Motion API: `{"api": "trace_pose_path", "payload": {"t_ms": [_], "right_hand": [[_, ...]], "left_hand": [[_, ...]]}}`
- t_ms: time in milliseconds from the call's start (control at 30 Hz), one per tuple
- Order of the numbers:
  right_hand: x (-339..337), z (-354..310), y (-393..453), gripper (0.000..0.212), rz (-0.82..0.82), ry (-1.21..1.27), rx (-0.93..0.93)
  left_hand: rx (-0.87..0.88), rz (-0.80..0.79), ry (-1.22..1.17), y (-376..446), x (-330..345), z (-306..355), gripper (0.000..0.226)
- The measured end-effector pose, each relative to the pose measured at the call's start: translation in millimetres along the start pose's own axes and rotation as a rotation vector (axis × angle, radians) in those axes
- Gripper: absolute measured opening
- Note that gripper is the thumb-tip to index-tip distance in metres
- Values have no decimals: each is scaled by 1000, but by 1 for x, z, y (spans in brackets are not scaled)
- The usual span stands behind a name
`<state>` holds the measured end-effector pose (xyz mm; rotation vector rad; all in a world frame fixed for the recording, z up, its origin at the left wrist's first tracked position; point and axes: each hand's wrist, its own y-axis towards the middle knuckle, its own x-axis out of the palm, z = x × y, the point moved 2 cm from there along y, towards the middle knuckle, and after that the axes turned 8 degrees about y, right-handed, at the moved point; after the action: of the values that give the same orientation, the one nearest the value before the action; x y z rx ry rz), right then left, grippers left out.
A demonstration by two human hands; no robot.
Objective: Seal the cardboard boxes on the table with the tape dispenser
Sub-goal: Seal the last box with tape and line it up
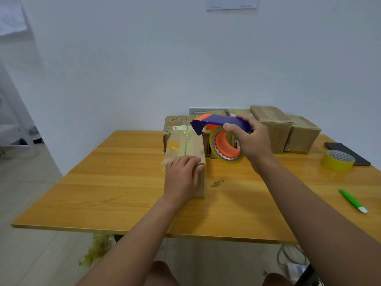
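A small tape-wrapped brown cardboard box (186, 149) is set near the middle of the orange-brown wooden table (115, 188), and its near top edge is pressed by the left hand (182, 175), whose fingers are laid flat and close together. A purple and orange plastic tape dispenser (218, 133) loaded with a clear yellowish roll is gripped by the right hand (250, 139) and held in the air just right of the box, apart from it. A row of taped cardboard boxes (284, 129) is stacked behind, against the white wall (123, 58). On the right of the table are seen a spare roll of yellow tape (338, 161), a black phone (348, 152) and a green and white pen (352, 200). Crumpled tape (99, 250) is seen on the pale tiled floor (31, 254)
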<state>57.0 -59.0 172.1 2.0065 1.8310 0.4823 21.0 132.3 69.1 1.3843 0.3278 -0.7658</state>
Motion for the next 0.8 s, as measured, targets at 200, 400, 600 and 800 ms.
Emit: {"api": "trace_pose_path", "payload": {"t_ms": [200,400,600,800], "right_hand": [[3,8,-4,55,-3,1,27],[3,7,-2,57,-8,5,21],[10,6,-8,57,-25,4,5],[27,-3,-3,51,-29,32,-5]], "left_hand": [[-55,8,-32,6,-2,5,25],[29,-32,5,2,-3,-3,25],[21,-73,20,2,-12,4,32],[43,-112,-180,-3,-33,-5,33]]}}
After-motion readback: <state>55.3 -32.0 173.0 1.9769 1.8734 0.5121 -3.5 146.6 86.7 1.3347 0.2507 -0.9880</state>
